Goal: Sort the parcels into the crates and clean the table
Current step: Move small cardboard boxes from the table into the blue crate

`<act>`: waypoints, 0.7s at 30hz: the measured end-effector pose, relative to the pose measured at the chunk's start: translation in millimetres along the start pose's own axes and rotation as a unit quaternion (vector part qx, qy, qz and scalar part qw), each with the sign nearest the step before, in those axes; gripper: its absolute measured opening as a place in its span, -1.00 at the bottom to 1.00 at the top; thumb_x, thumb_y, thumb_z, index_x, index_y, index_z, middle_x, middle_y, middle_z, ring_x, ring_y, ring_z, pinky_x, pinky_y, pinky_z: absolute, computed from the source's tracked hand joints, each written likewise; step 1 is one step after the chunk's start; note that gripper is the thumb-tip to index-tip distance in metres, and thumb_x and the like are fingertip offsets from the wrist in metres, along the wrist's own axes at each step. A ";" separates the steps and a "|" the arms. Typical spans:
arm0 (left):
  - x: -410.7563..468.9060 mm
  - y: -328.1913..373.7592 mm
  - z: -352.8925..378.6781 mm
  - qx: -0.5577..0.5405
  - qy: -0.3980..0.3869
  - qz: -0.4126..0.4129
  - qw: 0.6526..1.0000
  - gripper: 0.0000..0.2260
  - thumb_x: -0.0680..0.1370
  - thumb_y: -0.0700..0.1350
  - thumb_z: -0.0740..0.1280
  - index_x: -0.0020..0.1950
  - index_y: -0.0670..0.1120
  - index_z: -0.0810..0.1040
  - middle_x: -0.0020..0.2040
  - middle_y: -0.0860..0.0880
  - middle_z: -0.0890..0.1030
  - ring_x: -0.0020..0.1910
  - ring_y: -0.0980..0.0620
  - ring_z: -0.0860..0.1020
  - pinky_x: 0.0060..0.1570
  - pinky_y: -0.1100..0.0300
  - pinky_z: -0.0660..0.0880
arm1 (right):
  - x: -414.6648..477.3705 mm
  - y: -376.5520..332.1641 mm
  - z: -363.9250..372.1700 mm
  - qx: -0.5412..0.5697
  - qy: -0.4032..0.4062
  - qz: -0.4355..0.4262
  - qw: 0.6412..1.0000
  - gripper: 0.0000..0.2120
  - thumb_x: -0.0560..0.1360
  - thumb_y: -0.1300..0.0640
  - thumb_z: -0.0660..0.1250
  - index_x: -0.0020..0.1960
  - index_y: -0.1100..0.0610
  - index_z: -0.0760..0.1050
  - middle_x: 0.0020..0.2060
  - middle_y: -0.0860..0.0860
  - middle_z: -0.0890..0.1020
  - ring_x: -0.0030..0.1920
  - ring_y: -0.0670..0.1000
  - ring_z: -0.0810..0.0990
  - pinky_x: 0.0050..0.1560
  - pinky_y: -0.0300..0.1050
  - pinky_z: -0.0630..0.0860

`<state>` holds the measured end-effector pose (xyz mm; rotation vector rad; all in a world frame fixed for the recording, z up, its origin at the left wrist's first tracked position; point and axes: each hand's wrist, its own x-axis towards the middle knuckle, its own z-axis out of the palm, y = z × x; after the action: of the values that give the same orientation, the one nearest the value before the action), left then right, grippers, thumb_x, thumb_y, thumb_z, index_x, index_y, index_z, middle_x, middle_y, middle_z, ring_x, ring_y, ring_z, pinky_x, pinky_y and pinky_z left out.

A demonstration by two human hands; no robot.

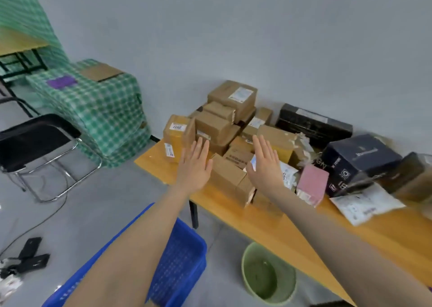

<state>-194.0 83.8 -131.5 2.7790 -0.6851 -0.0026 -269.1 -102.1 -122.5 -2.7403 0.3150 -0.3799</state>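
The left hand [194, 166] and right hand [266, 164] are held flat with fingers straight, nothing grasped, and a brown cardboard parcel [225, 175] is seen between and just beyond them, equally near both, its long axis judged to run toward the wrists.

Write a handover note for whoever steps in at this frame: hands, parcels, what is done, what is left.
Left hand and right hand: both open, fingers straight, raised in front of the brown boxes, holding nothing.
Parcels: the brown boxes, black boxes, a pink box and a white mailer all lie on the table.
Blue crate and green basket stand on the floor beside the table; no parcel shows in either.
Done: nothing sorted yet.
Left: all the sorting, then cleaning the table.
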 end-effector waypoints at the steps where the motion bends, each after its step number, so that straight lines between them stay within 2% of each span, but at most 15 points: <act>1: 7.2 7.6 -0.7 0.008 -0.010 0.013 1.000 -0.50 0.67 0.05 -0.10 0.56 -0.03 -0.16 0.56 -0.01 -0.17 0.53 0.04 -0.18 0.47 0.01 -0.22 | -0.2 11.5 -7.5 -0.002 0.006 0.014 1.000 -0.33 0.59 0.13 0.15 0.57 0.05 -0.15 0.55 0.00 -0.09 0.54 0.02 -0.16 0.52 -0.03 -0.17; 6: 34.4 24.0 5.1 0.034 -0.061 0.067 0.995 -0.52 0.67 0.03 -0.13 0.56 -0.03 -0.16 0.56 -0.01 -0.16 0.53 0.06 -0.18 0.50 -0.01 -0.20 | -11.0 49.0 -18.8 -0.002 0.000 0.087 0.996 -0.30 0.58 0.12 0.19 0.56 0.06 -0.17 0.55 0.01 -0.08 0.54 0.02 -0.15 0.54 0.00 -0.09; 11: 52.7 8.2 14.6 0.061 -0.121 0.093 0.986 -0.53 0.67 0.02 -0.15 0.56 -0.02 -0.18 0.56 0.00 -0.18 0.53 0.06 -0.18 0.49 0.03 -0.21 | -17.0 47.2 -0.7 0.023 -0.031 0.135 0.990 -0.28 0.58 0.13 0.20 0.56 0.03 -0.20 0.55 0.00 -0.09 0.55 0.02 -0.12 0.53 0.00 -0.03; 13: 62.2 -3.5 15.7 0.068 -0.154 0.100 0.981 -0.53 0.67 0.02 -0.14 0.56 -0.02 -0.17 0.56 0.00 -0.19 0.53 0.06 -0.19 0.49 0.03 -0.19 | -14.6 41.6 6.0 0.052 -0.065 0.165 0.983 -0.32 0.59 0.14 0.18 0.56 0.03 -0.16 0.55 0.01 -0.04 0.54 0.05 -0.04 0.50 -0.02 0.07; 15: 74.2 -17.1 17.3 0.068 -0.207 0.099 0.971 -0.53 0.67 0.00 -0.12 0.56 -0.03 -0.15 0.56 -0.02 -0.18 0.54 0.03 -0.18 0.50 0.02 -0.16 | -10.4 34.9 14.2 0.099 -0.121 0.213 0.964 -0.40 0.59 0.15 0.15 0.56 0.08 -0.03 0.53 0.06 0.10 0.50 0.10 0.14 0.41 -0.01 0.23; 17: 83.7 -28.3 19.7 0.065 -0.267 0.084 0.958 -0.53 0.67 -0.02 -0.10 0.56 -0.07 -0.13 0.57 -0.06 -0.15 0.54 -0.01 -0.15 0.50 0.00 -0.11 | -8.8 30.5 25.9 0.122 -0.172 0.256 0.943 -0.50 0.60 0.14 0.12 0.51 0.17 0.13 0.43 0.14 0.31 0.36 0.14 0.36 0.27 0.00 0.38; 19: 92.6 -35.2 21.1 0.053 -0.304 0.072 0.948 -0.52 0.67 -0.04 -0.06 0.56 -0.13 -0.12 0.57 -0.09 -0.11 0.54 -0.05 -0.10 0.50 -0.02 -0.05 | -10.5 24.9 38.5 0.133 -0.202 0.288 0.926 -0.59 0.58 0.13 0.11 0.41 0.21 0.27 0.16 0.15 0.51 0.04 0.10 0.54 0.02 -0.01 0.49; 21: 100.8 -36.4 19.8 0.014 -0.334 0.064 0.940 -0.50 0.67 -0.07 -0.03 0.55 -0.16 -0.13 0.56 -0.11 -0.09 0.54 -0.07 -0.05 0.50 0.02 -0.02 | -12.0 18.7 49.1 0.154 -0.204 0.316 0.914 -0.59 0.54 0.17 0.11 0.38 0.21 0.26 -0.08 0.09 0.53 -0.26 -0.01 0.48 -0.27 -0.11 0.47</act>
<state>-89.2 63.4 -153.8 2.7313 -1.0142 -0.9497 -268.8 -100.6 -176.4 -2.1728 0.8964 0.2916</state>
